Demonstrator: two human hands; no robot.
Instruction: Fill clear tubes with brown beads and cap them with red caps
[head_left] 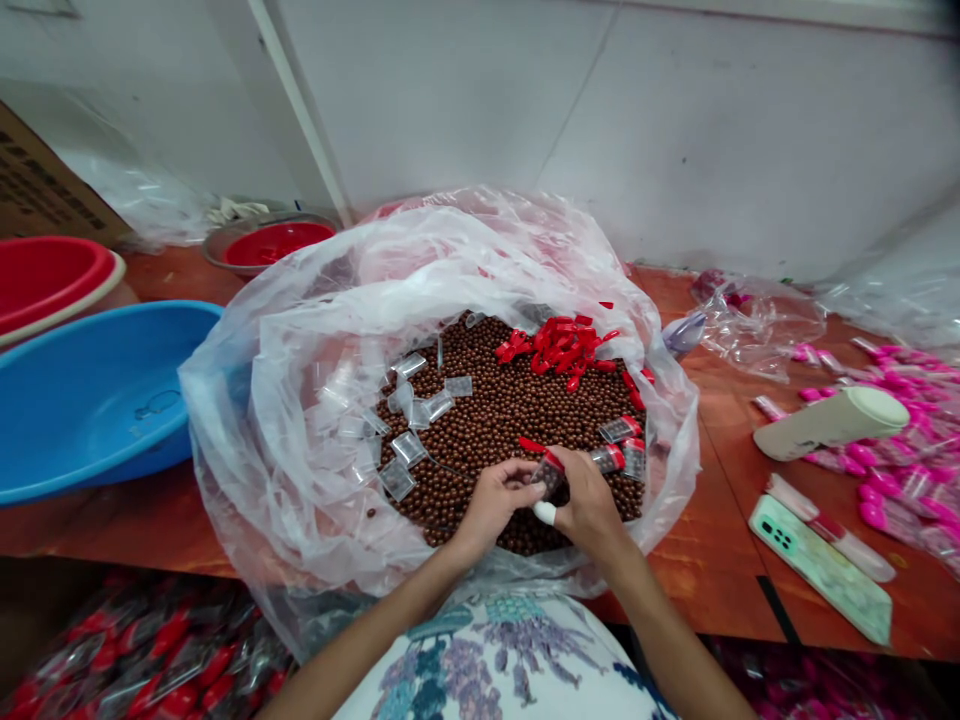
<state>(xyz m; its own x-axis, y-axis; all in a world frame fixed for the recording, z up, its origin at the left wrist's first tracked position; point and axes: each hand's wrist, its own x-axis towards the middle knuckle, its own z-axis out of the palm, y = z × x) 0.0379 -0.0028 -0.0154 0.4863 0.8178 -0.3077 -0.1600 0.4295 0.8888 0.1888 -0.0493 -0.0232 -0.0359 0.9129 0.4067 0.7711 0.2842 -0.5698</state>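
Observation:
Both hands meet over a mass of small brown balls (480,450) in a basin lined with clear plastic sheeting (300,310). Between them is a small clear container with a red cap (553,470), with dark contents showing through. My left hand (501,497) pinches its lower left side. My right hand (589,500), with a white cover on the thumb, grips it from the right. Beside them on the balls lie filled, red-capped containers (621,430). Loose red caps (566,348) are heaped toward the back. Empty clear containers (409,448) are scattered at the left.
A blue basin (90,390) and a red basin (52,280) stand at the left. On the right of the table (705,510) are a phone (821,570), a cream cylindrical case (829,425) and many pink-capped containers (911,430). Red-capped containers (165,650) fill the space below left.

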